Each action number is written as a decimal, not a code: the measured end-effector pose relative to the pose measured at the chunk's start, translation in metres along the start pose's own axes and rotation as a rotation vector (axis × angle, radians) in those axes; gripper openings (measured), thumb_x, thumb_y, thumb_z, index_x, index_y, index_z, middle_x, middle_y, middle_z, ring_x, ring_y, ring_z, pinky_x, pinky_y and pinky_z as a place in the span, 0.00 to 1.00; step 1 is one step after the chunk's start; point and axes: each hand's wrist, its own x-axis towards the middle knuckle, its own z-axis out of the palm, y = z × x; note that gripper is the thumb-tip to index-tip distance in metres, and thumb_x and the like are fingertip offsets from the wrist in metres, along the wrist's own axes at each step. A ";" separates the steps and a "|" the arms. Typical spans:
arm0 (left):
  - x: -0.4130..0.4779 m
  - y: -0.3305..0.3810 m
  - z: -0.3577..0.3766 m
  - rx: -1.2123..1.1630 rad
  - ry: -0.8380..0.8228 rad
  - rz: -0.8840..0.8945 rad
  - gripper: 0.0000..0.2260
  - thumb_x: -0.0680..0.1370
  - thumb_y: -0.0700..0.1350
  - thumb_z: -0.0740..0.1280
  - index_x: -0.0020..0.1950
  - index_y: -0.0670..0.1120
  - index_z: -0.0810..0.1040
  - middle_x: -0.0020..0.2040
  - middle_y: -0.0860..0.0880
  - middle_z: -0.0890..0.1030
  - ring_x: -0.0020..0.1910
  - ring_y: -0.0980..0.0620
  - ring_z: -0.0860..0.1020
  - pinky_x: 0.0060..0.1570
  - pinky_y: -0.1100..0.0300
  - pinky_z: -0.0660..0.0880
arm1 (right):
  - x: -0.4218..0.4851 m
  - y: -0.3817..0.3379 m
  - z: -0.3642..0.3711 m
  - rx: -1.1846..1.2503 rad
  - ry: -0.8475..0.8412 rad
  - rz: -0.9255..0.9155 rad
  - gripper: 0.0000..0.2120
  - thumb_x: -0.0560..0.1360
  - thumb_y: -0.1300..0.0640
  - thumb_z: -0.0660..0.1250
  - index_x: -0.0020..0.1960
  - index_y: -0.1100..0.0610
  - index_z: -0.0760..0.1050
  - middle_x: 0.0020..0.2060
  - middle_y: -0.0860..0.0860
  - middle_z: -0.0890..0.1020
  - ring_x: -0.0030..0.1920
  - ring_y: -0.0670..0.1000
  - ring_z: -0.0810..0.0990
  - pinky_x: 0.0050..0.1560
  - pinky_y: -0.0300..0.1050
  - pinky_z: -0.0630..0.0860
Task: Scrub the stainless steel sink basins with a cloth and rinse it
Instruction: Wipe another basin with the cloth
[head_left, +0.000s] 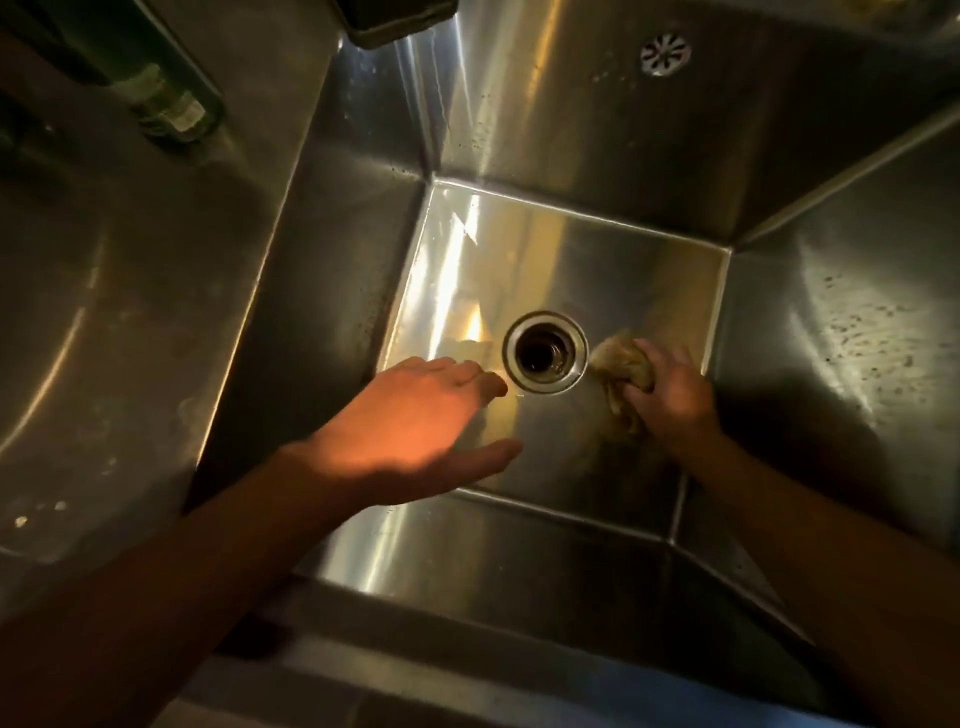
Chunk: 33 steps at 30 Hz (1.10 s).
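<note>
Deep steel basin, seen from above. Right hand grips the cloth, fingers curled over the wad and pressing it to the basin floor just right of the drain, toward the right wall. Left hand is open and holds nothing, fingers straight and together over the floor left of the drain; cannot tell whether it touches the steel. Risks, as judged: the drain stands open with no strainer visible, and the cloth's edge lies just beside its rim. A loose corner could drag over the hole and snag or slip in if a stroke runs leftward. The floor looks wet and glossy, so a bunched cloth may skate rather than bite, leaving film. The right wall carries many dried specks, and there is spatter near the back-left corner too; working only the floor would miss both. Dim light and glare make residue hard to read, so patches may get skipped. A bottle sits on the counter beyond the left edge, well apart from both hands, so knock risk is low. Cloth: tan-brown, crumpled into a ball, with a tail trailing toward the near edge under the hand. It looks damp and limp; blurred, weave not readable.
</note>
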 end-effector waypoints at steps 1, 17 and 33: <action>0.005 0.003 0.002 0.004 0.002 0.024 0.28 0.77 0.70 0.54 0.70 0.54 0.70 0.65 0.51 0.78 0.60 0.49 0.76 0.59 0.51 0.73 | -0.009 0.015 0.003 0.001 0.013 0.040 0.32 0.72 0.51 0.73 0.73 0.52 0.67 0.63 0.59 0.72 0.58 0.64 0.77 0.60 0.52 0.73; 0.005 -0.019 0.019 -0.103 0.073 0.066 0.29 0.76 0.69 0.55 0.65 0.51 0.76 0.57 0.51 0.82 0.53 0.49 0.80 0.52 0.54 0.76 | -0.035 -0.059 0.054 -0.024 -0.370 -0.215 0.32 0.68 0.51 0.75 0.66 0.43 0.62 0.61 0.49 0.74 0.59 0.52 0.77 0.55 0.49 0.76; 0.011 -0.016 0.025 -0.240 0.076 0.024 0.32 0.73 0.73 0.51 0.66 0.56 0.75 0.62 0.58 0.79 0.56 0.58 0.77 0.53 0.64 0.68 | -0.069 0.021 0.024 -0.376 -0.772 -0.149 0.27 0.64 0.44 0.77 0.54 0.40 0.64 0.54 0.46 0.78 0.51 0.48 0.77 0.54 0.49 0.78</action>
